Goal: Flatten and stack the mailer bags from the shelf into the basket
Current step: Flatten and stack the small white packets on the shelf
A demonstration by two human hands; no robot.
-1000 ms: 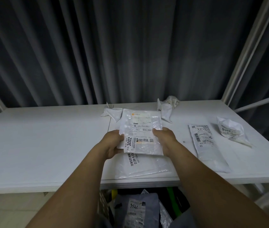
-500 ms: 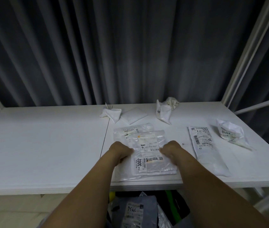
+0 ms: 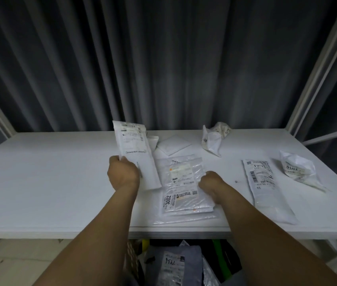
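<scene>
My left hand [image 3: 123, 175] grips a long, flat white mailer [image 3: 135, 148] left of centre; my right hand [image 3: 209, 185] curls against the glossy, crinkled stack [image 3: 182, 193], grip unclear.

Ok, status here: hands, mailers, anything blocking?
Left hand grips long mailer, raised. Right hand grips flattened stack at its edge. Crumpled mailer behind, not blocking.

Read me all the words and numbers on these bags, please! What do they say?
"3002": label on the top bag of the pile.
Maybe "5010", upside down: crumpled bag on the right.
Handwritten digits, upside down, not sure which: grey bag below the shelf.
Held-up bag in the left hand: print too blurred to read.
Long bag: barcode and print too small to read.
</scene>
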